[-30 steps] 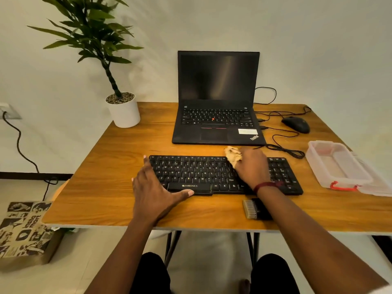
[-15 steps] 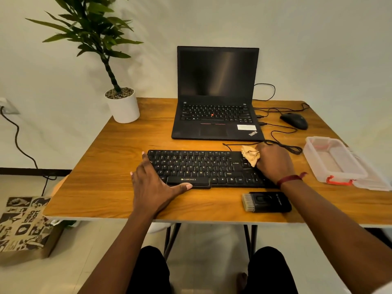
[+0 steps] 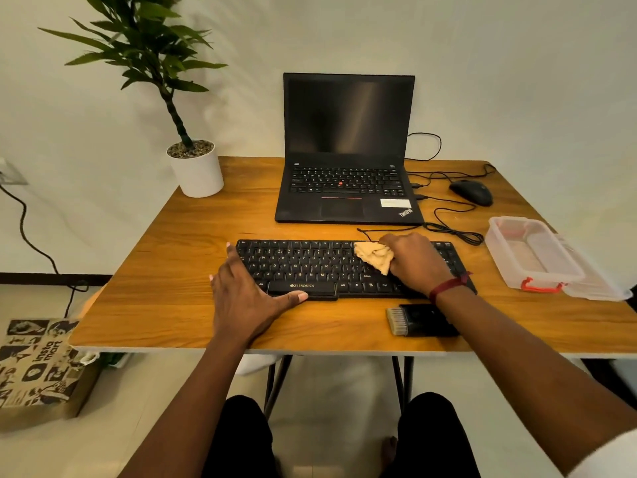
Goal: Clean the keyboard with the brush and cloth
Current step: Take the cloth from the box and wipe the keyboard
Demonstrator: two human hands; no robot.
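Risk: your right grip (image 3: 416, 263), fingers curled round the cloth (image 3: 374, 258), could snag keycaps; your left grip (image 3: 244, 298), flat and empty, alone stops the keyboard (image 3: 310, 267) sliding toward the brush (image 3: 420, 320).

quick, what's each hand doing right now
Left hand: open, resting on the left end of the keyboard.
Right hand: gripping the cloth against the keys.

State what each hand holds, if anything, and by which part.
The right hand grips the tan cloth by its bunched right side, on the keyboard. The left hand holds nothing; it rests flat on the keyboard's left end.
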